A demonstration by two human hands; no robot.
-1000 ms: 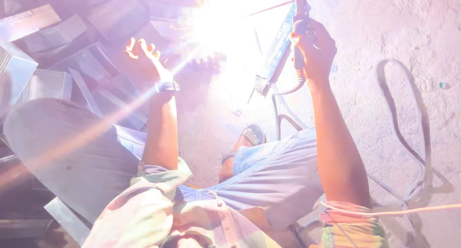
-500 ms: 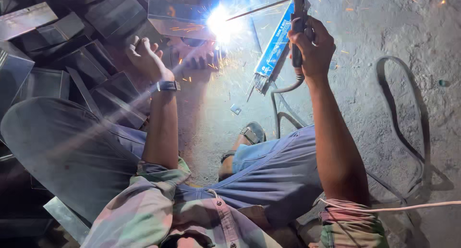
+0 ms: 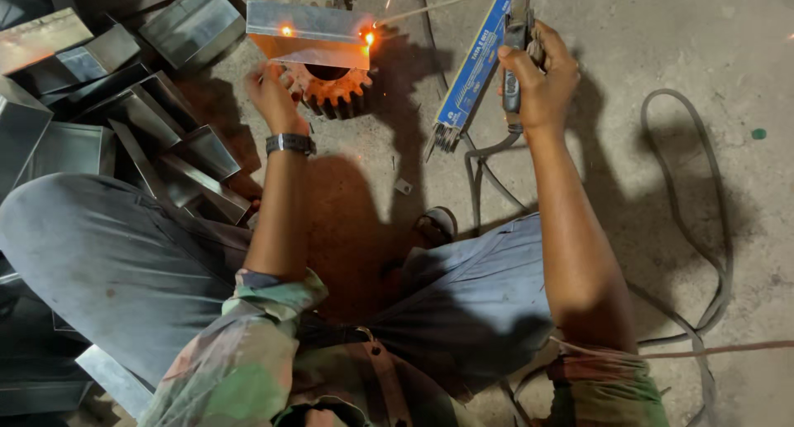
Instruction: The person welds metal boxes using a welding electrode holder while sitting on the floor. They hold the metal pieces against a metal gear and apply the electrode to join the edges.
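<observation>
My right hand (image 3: 538, 79) grips a welding electrode holder (image 3: 517, 38), and its thin rod (image 3: 438, 7) reaches left to a glowing orange spot on a folded sheet-metal piece (image 3: 310, 31). That piece rests on a rusty gear wheel (image 3: 335, 88) lying on the concrete floor. A second small glowing spot shows further left on the metal. My left hand (image 3: 273, 96), with a wristwatch (image 3: 289, 143) below it, hovers with fingers loosely curled just left of the gear, holding nothing I can see. A blue box of electrodes (image 3: 473, 71) lies on the floor beside my right hand.
Several bent sheet-metal channels (image 3: 124, 104) are piled at the left. A grey welding cable (image 3: 703, 228) loops over the concrete floor at the right. My bent knees in grey trousers fill the lower middle, with a sandalled foot (image 3: 434, 224) between them.
The blinding arc glare has died out, leaving only small orange glows on the metal piece. My left hand has dropped lower beside the gear. My right hand stays on the holder.
</observation>
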